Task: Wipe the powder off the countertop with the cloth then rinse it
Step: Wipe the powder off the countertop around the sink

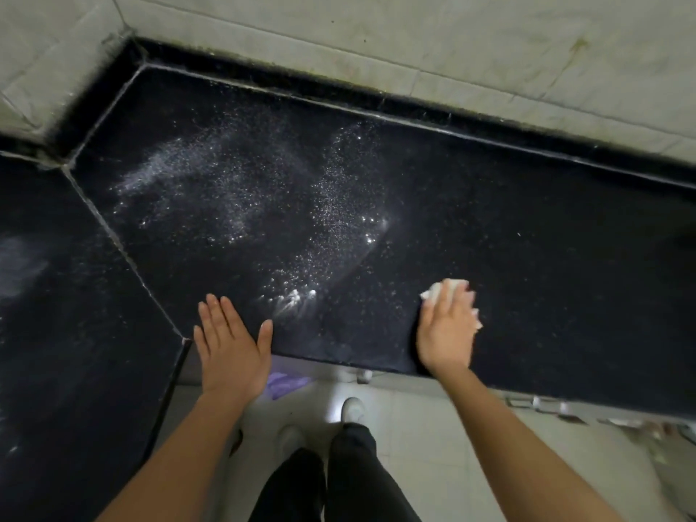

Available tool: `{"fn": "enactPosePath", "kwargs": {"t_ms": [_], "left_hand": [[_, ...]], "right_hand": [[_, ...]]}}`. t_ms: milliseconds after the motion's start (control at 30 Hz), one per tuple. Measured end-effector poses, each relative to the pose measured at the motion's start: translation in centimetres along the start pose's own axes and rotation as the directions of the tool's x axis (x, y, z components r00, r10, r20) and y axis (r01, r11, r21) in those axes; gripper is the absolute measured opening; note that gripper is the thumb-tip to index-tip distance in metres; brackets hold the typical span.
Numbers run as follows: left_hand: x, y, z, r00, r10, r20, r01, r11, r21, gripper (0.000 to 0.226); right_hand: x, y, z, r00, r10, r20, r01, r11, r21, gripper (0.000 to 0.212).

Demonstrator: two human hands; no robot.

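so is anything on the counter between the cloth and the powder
Nothing visible. The right hand presses the white cloth on the black countertop; only bare stone separates it from the powder. The left hand rests beyond the nearest streaks.

The counter (527, 239) is backed by the wall (414, 39) at 12 o'clock and bounded by the floor (433, 427) at 6 o'clock. Powder (233, 182) is scattered on it from 10 o'clock to the middle. The left hand (229, 348) is laid flat over the front edge at 7 o'clock. The cloth (438, 290) is pressed on the counter beneath the right hand (446, 329) at 4 o'clock, apart from the nearest powder patch.
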State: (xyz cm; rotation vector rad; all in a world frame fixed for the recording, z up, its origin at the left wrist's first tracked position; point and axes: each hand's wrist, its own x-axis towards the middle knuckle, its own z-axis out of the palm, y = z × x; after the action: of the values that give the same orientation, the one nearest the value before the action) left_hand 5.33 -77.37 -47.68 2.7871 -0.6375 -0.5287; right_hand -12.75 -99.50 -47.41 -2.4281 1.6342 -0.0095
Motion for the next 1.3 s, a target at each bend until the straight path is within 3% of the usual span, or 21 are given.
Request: {"fn": "enactPosePath", "kwargs": {"t_ms": [67, 167, 233, 300, 367, 467, 533, 600, 667, 733, 867, 967, 1067, 1200, 1300], "left_hand": [[0.0, 0.0, 0.0, 1.000, 0.001, 0.007, -0.001, 1.000, -0.005, 0.080], [0.0, -0.2, -0.1, 1.000, 0.010, 0.018, -0.010, 1.000, -0.004, 0.081], [0.0, -0.3, 0.0, 1.000, 0.020, 0.022, -0.020, 1.000, -0.004, 0.081], [-0.1, -0.4, -0.1, 0.999, 0.026, 0.027, -0.026, 1.000, -0.006, 0.081], [0.0, -0.5, -0.2, 0.999, 0.032, 0.035, -0.032, 0.999, -0.011, 0.081], [0.0, -0.5, -0.3, 0.998, 0.032, 0.054, -0.032, 0.999, -0.010, 0.081], [0.0, -0.5, -0.3, 0.997, 0.034, 0.063, -0.033, 0.999, -0.014, 0.081], [0.0, -0.5, -0.5, 0.997, 0.037, 0.067, -0.035, 0.999, -0.029, 0.081], [0.0, -0.4, -0.6, 0.997, 0.036, 0.073, -0.034, 0.999, -0.032, 0.081], [0.0, -0.4, -0.8, 0.997, 0.030, 0.077, -0.027, 0.999, -0.027, 0.080], [0.1, -0.2, -0.8, 0.997, 0.011, 0.072, -0.009, 1.000, -0.027, 0.080], [0.0, 0.0, -0.9, 0.998, 0.004, 0.056, -0.002, 1.000, -0.031, 0.081], [0.0, 0.0, -1.0, 0.998, 0.000, 0.055, 0.002, 0.999, -0.034, 0.080], [-0.2, 0.1, -0.9, 1.000, -0.007, 0.019, 0.008, 0.999, -0.037, 0.078], [0.4, 0.6, -1.1, 0.998, 0.005, -0.064, -0.007, 1.000, -0.029, 0.076]], "right_hand": [[-3.6, -2.9, 1.1, 0.973, -0.223, 0.067, 0.221, 0.975, 0.026, 0.056], [-6.9, -4.6, 1.7, 0.845, -0.510, 0.161, 0.512, 0.858, 0.033, 0.057], [-6.8, -3.5, 1.2, 0.758, -0.619, 0.207, 0.631, 0.776, 0.010, 0.055], [-6.1, -1.6, 0.4, 0.728, -0.645, 0.232, 0.669, 0.742, -0.039, 0.054], [-5.6, 0.8, -0.3, 0.804, -0.549, 0.228, 0.578, 0.811, -0.085, 0.053], [-4.7, 5.1, -0.9, 0.962, -0.214, 0.167, 0.235, 0.965, -0.115, 0.058], [-4.8, 5.7, -1.2, 0.991, 0.043, 0.124, -0.030, 0.994, -0.110, 0.057], [-5.3, 3.6, -0.9, 0.978, 0.190, 0.089, -0.186, 0.982, -0.043, 0.054], [-6.1, 0.3, -0.2, 0.988, 0.125, 0.092, -0.122, 0.992, -0.028, 0.055], [-7.2, -3.1, 0.7, 0.981, -0.119, 0.151, 0.122, 0.992, -0.013, 0.056], [-7.8, -6.6, 1.6, 0.807, -0.537, 0.245, 0.552, 0.834, 0.008, 0.058], [-5.8, -6.1, 1.6, 0.708, -0.659, 0.254, 0.697, 0.710, -0.102, 0.052], [-3.5, -5.4, 0.8, 0.713, -0.641, 0.283, 0.682, 0.728, -0.070, 0.052], [1.0, -4.7, -0.1, 0.869, -0.442, 0.222, 0.460, 0.887, -0.033, 0.059], [7.0, -4.3, -0.8, 0.931, -0.313, 0.189, 0.325, 0.945, -0.032, 0.053]]}}
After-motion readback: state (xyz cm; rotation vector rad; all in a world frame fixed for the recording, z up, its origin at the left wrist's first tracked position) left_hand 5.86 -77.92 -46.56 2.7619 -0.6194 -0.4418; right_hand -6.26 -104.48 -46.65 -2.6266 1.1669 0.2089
